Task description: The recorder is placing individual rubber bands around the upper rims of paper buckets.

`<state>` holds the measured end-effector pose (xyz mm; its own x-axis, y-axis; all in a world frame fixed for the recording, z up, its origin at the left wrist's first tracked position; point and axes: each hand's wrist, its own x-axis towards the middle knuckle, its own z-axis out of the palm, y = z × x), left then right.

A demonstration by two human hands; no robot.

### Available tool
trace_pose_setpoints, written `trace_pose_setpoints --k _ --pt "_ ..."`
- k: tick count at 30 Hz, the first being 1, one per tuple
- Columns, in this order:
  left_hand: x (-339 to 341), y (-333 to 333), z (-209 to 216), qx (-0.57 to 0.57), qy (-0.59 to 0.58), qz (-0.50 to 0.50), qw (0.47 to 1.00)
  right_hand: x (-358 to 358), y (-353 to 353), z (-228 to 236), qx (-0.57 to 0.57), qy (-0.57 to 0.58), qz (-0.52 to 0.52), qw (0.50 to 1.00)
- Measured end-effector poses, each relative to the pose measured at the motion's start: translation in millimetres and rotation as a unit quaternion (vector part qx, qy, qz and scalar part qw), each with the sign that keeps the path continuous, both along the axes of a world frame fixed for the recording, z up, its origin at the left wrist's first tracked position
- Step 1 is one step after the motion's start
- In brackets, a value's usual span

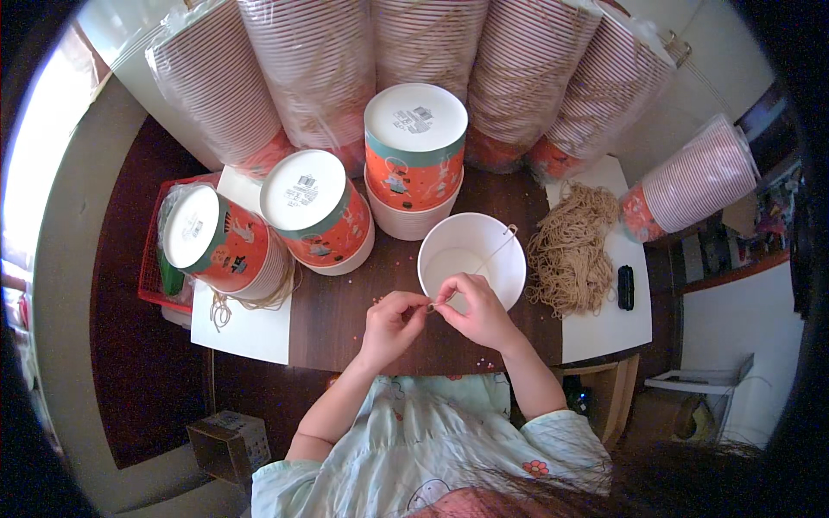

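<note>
- At far left, a red basket (148,278) stands beside the table (332,324).
- Next, two slanting stacks of upturned orange buckets, the outer one (239,250) and the inner one (321,226), then a third stack (416,177) farther back.
- The left hand (395,326) is left of the white bucket's near side; its fingers are closed in a pinch on the cord's near end, their tips meeting the other hand's.
- The white bucket (437,250) sits mouth up, ahead and slightly right of the fingertips.
- The right hand (475,311) is nearer the bucket, over its near rim; its fingers pinch the cord too.
- The cord (497,254) slants from the bucket's far-right rim across the mouth, its long axis running toward both hands.
- Farther right, a tangled tan cord pile (570,250).
</note>
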<state>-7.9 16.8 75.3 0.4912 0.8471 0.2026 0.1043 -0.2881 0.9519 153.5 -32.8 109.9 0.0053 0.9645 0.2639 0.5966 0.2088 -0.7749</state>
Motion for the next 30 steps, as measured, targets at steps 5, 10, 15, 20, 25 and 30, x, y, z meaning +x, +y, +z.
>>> trace_pose_setpoints --k 5,10,15,20,25,30 --pt "-1 0 8 -0.004 0.023 -0.029 0.999 0 0 -2 0.002 0.002 -0.003 1.000" --pt "0 1 5 -0.018 0.036 -0.028 0.999 0 0 -2 -0.003 0.011 -0.003 1.000" --pt "-5 9 -8 -0.152 -0.033 -0.110 0.982 1 -1 0 -0.017 0.005 0.001 1.000" --pt "-7 14 1 -0.335 -0.106 -0.175 0.920 0 -4 -2 -0.015 0.058 -0.004 0.998" --pt "-11 17 8 -0.423 -0.108 -0.177 0.882 -4 -8 8 -0.094 0.100 -0.005 0.990" --pt "-10 18 18 -0.433 -0.086 -0.182 0.878 -9 -6 4 0.039 0.060 0.001 0.997"
